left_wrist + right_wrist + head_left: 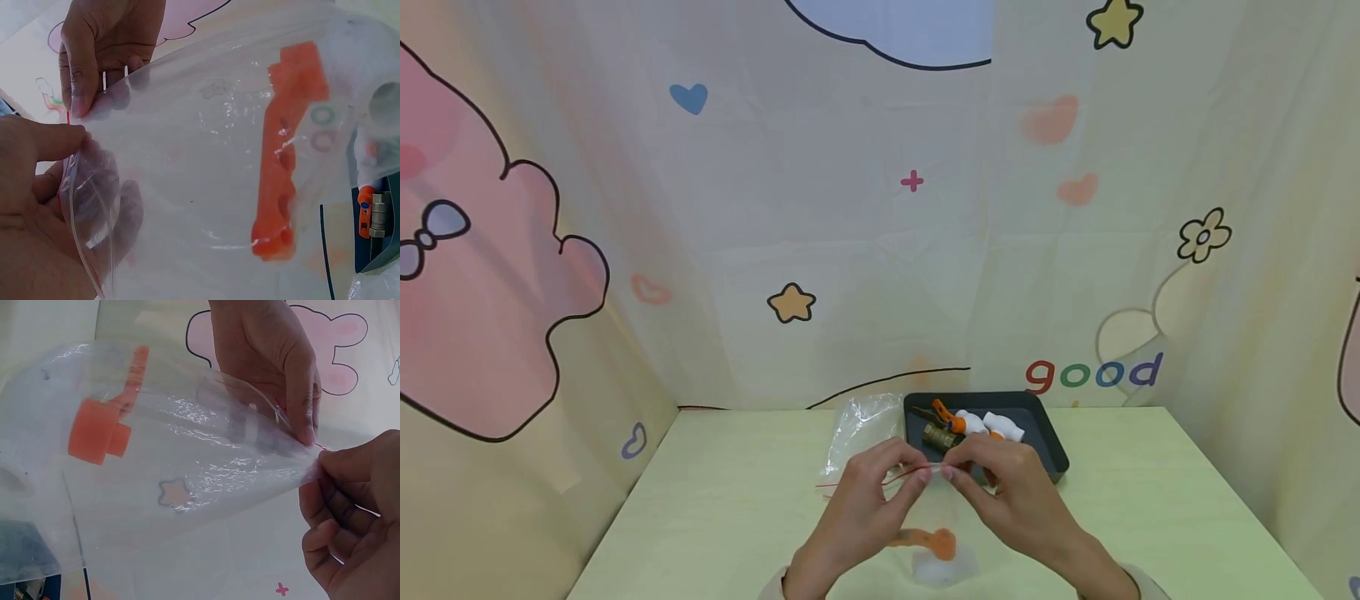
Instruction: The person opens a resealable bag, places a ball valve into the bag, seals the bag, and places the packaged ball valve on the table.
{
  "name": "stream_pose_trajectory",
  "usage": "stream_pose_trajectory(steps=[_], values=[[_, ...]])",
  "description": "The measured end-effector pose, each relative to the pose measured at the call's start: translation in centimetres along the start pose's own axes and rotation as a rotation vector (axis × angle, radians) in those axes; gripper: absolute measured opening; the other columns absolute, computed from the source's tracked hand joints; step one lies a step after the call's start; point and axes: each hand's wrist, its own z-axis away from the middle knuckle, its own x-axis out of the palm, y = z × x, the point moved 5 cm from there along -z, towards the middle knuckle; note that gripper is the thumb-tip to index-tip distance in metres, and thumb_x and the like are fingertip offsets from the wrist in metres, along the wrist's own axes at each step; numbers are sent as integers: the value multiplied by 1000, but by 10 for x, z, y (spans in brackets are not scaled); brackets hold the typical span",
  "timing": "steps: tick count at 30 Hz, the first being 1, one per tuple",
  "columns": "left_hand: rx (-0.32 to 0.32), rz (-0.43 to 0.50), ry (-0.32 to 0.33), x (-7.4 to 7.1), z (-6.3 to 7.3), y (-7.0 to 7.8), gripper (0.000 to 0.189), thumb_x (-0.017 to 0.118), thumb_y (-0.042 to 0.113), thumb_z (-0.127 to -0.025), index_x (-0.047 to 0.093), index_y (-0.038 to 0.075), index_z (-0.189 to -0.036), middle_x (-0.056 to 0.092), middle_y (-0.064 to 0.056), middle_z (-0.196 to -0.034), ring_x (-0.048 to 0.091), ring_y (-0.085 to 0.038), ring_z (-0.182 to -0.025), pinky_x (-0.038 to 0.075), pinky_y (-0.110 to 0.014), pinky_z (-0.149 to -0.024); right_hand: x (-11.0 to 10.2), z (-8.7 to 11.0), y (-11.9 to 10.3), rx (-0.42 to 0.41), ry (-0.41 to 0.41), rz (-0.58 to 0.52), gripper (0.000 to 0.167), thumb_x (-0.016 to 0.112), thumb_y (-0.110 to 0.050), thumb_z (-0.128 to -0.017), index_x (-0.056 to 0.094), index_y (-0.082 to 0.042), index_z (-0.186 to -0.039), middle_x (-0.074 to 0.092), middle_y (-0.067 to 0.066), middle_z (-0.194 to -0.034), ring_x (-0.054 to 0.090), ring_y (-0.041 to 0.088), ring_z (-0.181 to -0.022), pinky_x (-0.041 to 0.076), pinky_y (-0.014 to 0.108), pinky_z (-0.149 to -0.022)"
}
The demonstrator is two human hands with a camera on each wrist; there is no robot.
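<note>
Between both hands hangs a clear zip-lock bag (187, 169) with a red line along its mouth. My left hand (871, 500) pinches the mouth edge between thumb and fingers. Close beside it, my right hand (1011, 492) pinches the same edge, the fingertips nearly meeting. Inside the bag are an orange lever handle (278, 150) and a white plastic part (375, 56) with a round opening. They look like one valve, but the bag's film blurs how they join. In the right wrist view, the orange handle (94, 431) shows through the film.
Behind the hands stands a dark tray (1060, 462), holding white fittings (1002, 427) with orange parts and a brass-coloured fitting (940, 438). Another clear plastic bag (865, 421) lies left of the tray on the pale table (715, 500). A printed curtain (850, 208) surrounds the table.
</note>
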Motion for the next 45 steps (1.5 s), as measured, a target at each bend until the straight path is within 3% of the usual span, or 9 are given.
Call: stream_pose_trajectory(steps=[6, 14, 27, 33, 45], values=[[9, -2, 7, 0, -1, 1, 6, 64, 19, -95, 65, 14, -92, 63, 8, -85, 56, -2, -80, 52, -23, -73, 1, 0, 1, 25, -13, -12, 21, 76, -5, -83, 69, -23, -90, 65, -14, -81, 45, -4, -64, 39, 14, -51], [50, -15, 30, 3, 0, 2, 4, 65, 14, -95, 65, 14, -91, 64, 7, -86, 57, -2, -81, 52, -22, -74, 2, 0, 0, -3, -5, 3, 17, 78, -7, -81, 70, -20, -89, 66, -13, -82, 48, -3, -67, 39, 14, -52], [-25, 8, 7, -3, 8, -9, 5, 63, 20, -97, 66, 21, -93, 64, 12, -87, 58, -2, -83, 54, -28, -77, 0, 2, 1, -7, 21, 8, 10, 75, -12, -86, 70, -20, -89, 65, -13, -82, 46, -3, -65, 38, 12, -52], [-9, -5, 5, -3, 7, -8, 7, 62, 21, -97, 66, 17, -93, 64, 10, -87, 57, -2, -83, 54, -26, -76, 2, 3, 2, 10, 8, 1, 22, 77, -4, -81, 69, -23, -89, 64, -14, -81, 47, -3, -66, 39, 13, -53], [-7, -15, 9, -6, 9, -9, 6, 63, 22, -97, 66, 18, -94, 66, 12, -89, 60, -2, -86, 53, -25, -78, -5, 3, 2, -48, 56, 1, 19, 79, -4, -80, 71, -18, -90, 65, -10, -82, 47, -2, -67, 38, 12, -54]])
